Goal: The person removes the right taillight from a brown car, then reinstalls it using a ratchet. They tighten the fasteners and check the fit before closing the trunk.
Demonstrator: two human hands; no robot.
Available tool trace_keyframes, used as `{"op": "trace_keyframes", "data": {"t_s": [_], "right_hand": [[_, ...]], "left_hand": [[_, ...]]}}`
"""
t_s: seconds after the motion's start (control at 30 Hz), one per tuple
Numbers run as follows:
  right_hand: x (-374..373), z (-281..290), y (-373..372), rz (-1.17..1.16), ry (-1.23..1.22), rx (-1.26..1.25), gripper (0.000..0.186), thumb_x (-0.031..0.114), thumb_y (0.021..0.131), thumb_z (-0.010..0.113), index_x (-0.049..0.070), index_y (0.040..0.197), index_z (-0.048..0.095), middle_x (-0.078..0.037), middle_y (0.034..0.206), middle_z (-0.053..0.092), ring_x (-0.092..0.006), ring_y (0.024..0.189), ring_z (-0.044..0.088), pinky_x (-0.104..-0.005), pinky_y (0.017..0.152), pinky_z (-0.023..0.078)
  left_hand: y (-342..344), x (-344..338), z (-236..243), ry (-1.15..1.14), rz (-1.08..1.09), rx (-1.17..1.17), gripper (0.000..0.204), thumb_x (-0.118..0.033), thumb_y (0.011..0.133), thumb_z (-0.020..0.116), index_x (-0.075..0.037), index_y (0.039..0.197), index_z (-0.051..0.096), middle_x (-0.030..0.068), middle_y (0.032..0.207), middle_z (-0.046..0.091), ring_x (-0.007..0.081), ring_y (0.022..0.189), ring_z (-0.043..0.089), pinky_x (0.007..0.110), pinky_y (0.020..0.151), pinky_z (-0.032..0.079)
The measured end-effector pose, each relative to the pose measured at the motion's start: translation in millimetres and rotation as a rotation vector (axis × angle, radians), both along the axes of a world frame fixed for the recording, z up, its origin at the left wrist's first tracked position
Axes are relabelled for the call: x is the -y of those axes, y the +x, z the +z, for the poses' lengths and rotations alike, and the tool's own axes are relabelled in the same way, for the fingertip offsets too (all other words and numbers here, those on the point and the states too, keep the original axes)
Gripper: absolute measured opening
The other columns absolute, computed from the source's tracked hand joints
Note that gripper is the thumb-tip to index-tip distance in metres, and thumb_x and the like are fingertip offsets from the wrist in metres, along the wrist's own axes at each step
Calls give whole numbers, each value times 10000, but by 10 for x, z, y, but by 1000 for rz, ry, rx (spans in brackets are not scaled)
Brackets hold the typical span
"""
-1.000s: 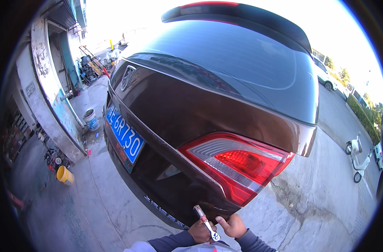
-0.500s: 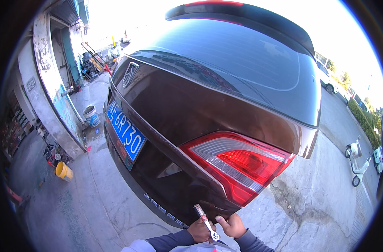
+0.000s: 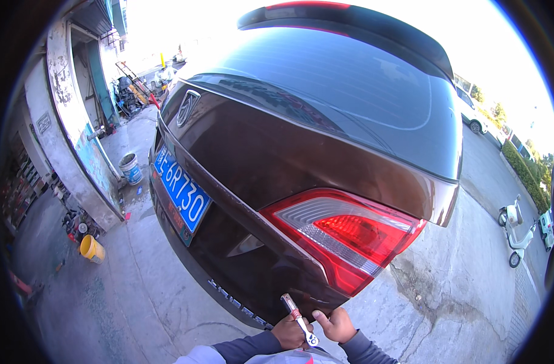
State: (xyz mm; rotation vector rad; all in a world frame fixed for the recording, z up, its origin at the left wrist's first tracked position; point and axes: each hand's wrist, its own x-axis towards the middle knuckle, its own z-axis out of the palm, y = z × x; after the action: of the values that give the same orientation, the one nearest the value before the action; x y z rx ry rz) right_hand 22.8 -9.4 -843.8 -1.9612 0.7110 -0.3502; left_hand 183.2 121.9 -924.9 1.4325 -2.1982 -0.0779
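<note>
The raised brown tailgate [image 3: 258, 139] of a car fills the middle of the view, with a red and clear tail light [image 3: 356, 233] above my hands. My left hand [image 3: 287, 333] is closed around a ratchet wrench [image 3: 295, 313] beside the tailgate's lower edge. The wrench has a red-banded handle pointing up toward the car, and its shiny head lies toward me. Just to the right, my right hand [image 3: 339, 326] grips the tailgate's lower corner, thumb on the outside. Its other fingers are mostly hidden.
At left, a yellow bucket [image 3: 92, 249] and a white-blue bucket [image 3: 130, 168] stand by a worn wall [image 3: 76, 115]. Scrap and tools [image 3: 131, 94] are piled behind them. A pale scooter [image 3: 517, 233] is parked at right on cracked concrete [image 3: 428, 291].
</note>
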Motion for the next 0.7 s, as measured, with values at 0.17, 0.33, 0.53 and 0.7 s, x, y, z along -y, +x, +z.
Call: {"op": "trace_keyframes", "data": {"t_s": [0.17, 0.33, 0.53, 0.7], "right_hand": [[-2, 20, 3, 1, -9, -16, 338, 298, 1046, 669, 4, 1185, 760, -242, 987, 767, -449, 928, 730, -457, 820, 571], [-10, 43, 3, 4, -24, -17, 335, 300, 1045, 668, 2, 1161, 768, -246, 978, 763, -462, 927, 721, -464, 818, 568], [-2, 26, 0, -3, -26, -40, 356, 328, 1046, 662, 9, 1160, 771, -248, 983, 763, -463, 926, 718, -470, 817, 567], [-4, -57, -7, 0, -22, 14, 369, 318, 1041, 676, 17, 1244, 737, -244, 985, 768, -448, 900, 732, -462, 791, 574]], "left_hand": [[14, 18, -12, -16, -16, -61, 171, -323, 796, 764, -192, 890, 707, -36, 837, 610, 190, 826, 606, 430, 750, 503], [16, 13, -51, 33, -22, -39, 170, -333, 808, 753, -194, 892, 705, -43, 843, 613, 185, 840, 606, 421, 752, 500], [-2, -8, -112, -8, 1, 41, 195, -380, 826, 730, -215, 926, 700, -56, 868, 596, 172, 885, 595, 486, 875, 460], [5, -23, -159, 13, 7, 52, 205, -401, 841, 723, -225, 942, 699, -59, 873, 582, 164, 912, 583, 525, 934, 424]]}}
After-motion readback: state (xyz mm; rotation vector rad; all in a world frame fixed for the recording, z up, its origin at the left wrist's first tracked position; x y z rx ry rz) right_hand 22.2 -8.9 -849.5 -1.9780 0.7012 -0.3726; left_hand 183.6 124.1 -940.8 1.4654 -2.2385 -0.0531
